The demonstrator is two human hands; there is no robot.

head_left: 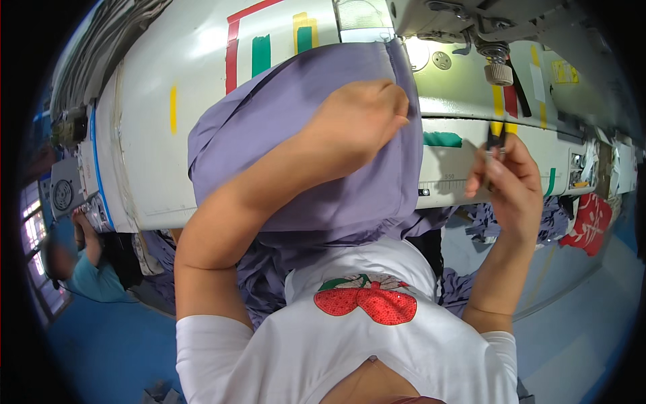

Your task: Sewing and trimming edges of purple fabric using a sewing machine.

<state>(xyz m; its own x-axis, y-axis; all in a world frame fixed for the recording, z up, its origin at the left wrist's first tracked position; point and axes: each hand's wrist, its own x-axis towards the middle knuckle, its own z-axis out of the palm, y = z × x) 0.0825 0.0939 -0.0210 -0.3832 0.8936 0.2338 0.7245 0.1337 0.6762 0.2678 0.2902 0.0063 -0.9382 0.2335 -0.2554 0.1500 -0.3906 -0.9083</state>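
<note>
A piece of purple fabric [289, 161] lies over the white sewing table, its seamed right edge running up toward the sewing machine [498, 57]. Above that seam is my left hand [367, 121], its fingers curled closed. What they pinch, if anything, is hidden. My right hand [515, 172], off to the right of the fabric, grips small thread snips [496, 143] with dark blades that point up toward the machine. The hand is slightly blurred.
Coloured tape strips [261, 55] mark the white tabletop [151, 161]. More purple fabric [269, 269] bunches in my lap. Grey cloth [101, 47] is piled at far left, where another person [94, 262] sits. A red patterned cloth [587, 225] hangs at the right.
</note>
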